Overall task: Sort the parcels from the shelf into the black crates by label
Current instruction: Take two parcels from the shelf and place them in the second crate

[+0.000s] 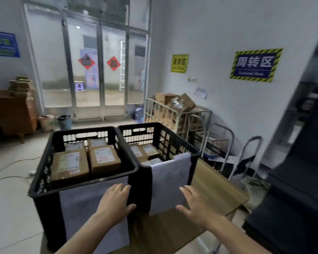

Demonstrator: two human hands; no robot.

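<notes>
We read this as a pause between parcels: our left hand (116, 200) and right hand (193, 204) both hang flat and spread in front of the crates, fingers loose and holding nothing; neither seems to touch the plastic, though the left hand lies over the paper sheet (84, 209) on the left black crate (42, 182) closely enough that we cannot rule out contact. The two crates stand side by side, walls touching, on a pale wood-grain table (217, 186); the left one holds four brown cardboard parcels (70, 165) with white printed labels facing up, packed close; the right black crate (173, 138) holds several smaller parcels (145, 150) lower down, partly hidden by its wall. Each crate is rigid moulded plastic with slotted, ventilated sides and a thick rolled rim; a thin white sheet hangs on each front, the right sheet (170, 182) folded over the rim, any writing too faint to read. The dark shelf (301, 162) rises at the right edge, blurred; we cannot see what it carries. The next move, we judge, calls for a turn to the right, a reach to that shelf for another box, and a look at its label; the cartons look light, square-edged and easy to pinch with one hand.
</notes>
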